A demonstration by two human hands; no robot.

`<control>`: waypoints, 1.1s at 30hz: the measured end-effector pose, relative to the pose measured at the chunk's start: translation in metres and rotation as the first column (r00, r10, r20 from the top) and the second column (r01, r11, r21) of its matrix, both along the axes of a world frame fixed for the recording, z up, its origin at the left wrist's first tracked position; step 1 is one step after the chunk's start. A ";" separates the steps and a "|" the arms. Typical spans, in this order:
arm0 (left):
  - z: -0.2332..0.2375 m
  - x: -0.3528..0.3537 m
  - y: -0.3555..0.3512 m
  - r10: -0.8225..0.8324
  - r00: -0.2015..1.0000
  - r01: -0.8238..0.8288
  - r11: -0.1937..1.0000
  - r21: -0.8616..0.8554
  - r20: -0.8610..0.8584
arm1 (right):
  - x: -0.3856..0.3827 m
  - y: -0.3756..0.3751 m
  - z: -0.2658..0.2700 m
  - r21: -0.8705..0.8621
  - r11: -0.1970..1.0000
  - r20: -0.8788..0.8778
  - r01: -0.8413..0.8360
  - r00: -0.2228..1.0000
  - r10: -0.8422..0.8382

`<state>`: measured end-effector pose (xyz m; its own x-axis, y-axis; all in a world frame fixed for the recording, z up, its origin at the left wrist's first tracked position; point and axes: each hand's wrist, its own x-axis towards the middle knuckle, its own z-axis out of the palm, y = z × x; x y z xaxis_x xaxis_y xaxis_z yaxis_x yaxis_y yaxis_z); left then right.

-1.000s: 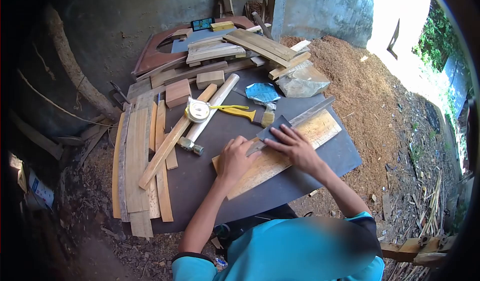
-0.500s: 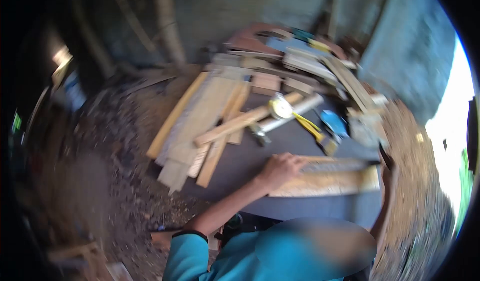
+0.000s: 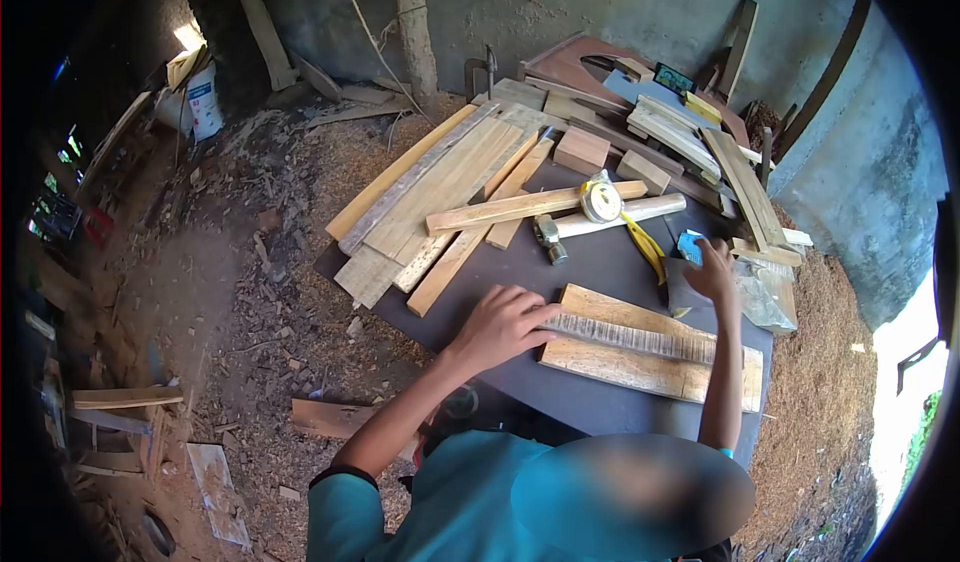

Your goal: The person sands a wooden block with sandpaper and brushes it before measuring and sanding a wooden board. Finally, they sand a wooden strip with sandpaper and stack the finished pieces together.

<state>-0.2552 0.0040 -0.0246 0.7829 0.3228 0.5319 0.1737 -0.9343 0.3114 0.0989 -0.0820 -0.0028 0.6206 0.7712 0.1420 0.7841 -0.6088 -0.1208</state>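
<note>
My left hand (image 3: 505, 327) is at the left end of a narrow wooden strip with a dark, ridged edge (image 3: 630, 337), its fingers closed on that end. The strip lies along a pale wooden board (image 3: 650, 374) on the dark tabletop. Over the table's right side is my right hand (image 3: 712, 270), fingers bent around a grey flat piece (image 3: 684, 288) whose kind I cannot make out. Just behind that hand is a blue item (image 3: 690, 246), partly hidden. A yellow handle (image 3: 645, 246) curves beside it. A tape measure (image 3: 601, 200) sits on a wooden stick (image 3: 530, 208).
Long planks (image 3: 440, 192) cover the table's left side. Wooden blocks (image 3: 582, 150) and stacked offcuts (image 3: 675, 137) stand at the back. A metal fitting (image 3: 550, 240) lies mid-table, and a clear plastic bag (image 3: 762, 302) at the right edge. Shavings and scraps cover the ground.
My right hand has moved from the right edge of the board up and left to the grey piece. My left hand has shifted left to the strip's end. The view has turned and sharpened.
</note>
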 end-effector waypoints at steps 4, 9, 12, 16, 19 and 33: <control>0.015 -0.017 -0.012 0.095 0.995 -0.096 0.995 -0.027 -0.013 | -0.018 0.074 0.024 0.023 0.923 -0.375 -0.385 0.852 0.365; 0.016 -0.060 -0.021 0.265 0.964 -0.265 0.964 -0.015 0.000 | -0.050 0.093 -0.005 -0.268 0.709 -0.347 -0.653 0.751 0.561; 0.009 -0.086 -0.015 0.327 0.944 -0.319 0.938 -0.133 0.039 | -0.028 0.059 -0.006 0.171 0.708 -0.364 -0.685 0.624 0.692; 0.015 -0.096 -0.024 0.328 0.943 -0.316 0.936 -0.158 0.061 | 0.061 0.023 -0.010 0.353 0.866 -0.058 -0.355 0.915 0.399; 0.019 -0.087 -0.030 0.297 0.954 -0.284 0.940 -0.188 0.045 | 0.093 -0.014 -0.003 0.417 0.885 -0.335 -0.207 0.870 0.361; 0.010 -0.017 0.010 -0.031 0.995 0.034 0.999 0.040 -0.094 | 0.047 0.062 -0.040 -0.082 0.680 0.198 -0.729 0.657 0.727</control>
<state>-0.2720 0.0142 -0.0141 0.8393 0.2753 0.4688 0.1694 -0.9518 0.2557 0.1464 -0.0204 -0.0425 -0.1818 0.9630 0.1987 0.9820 0.1673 0.0875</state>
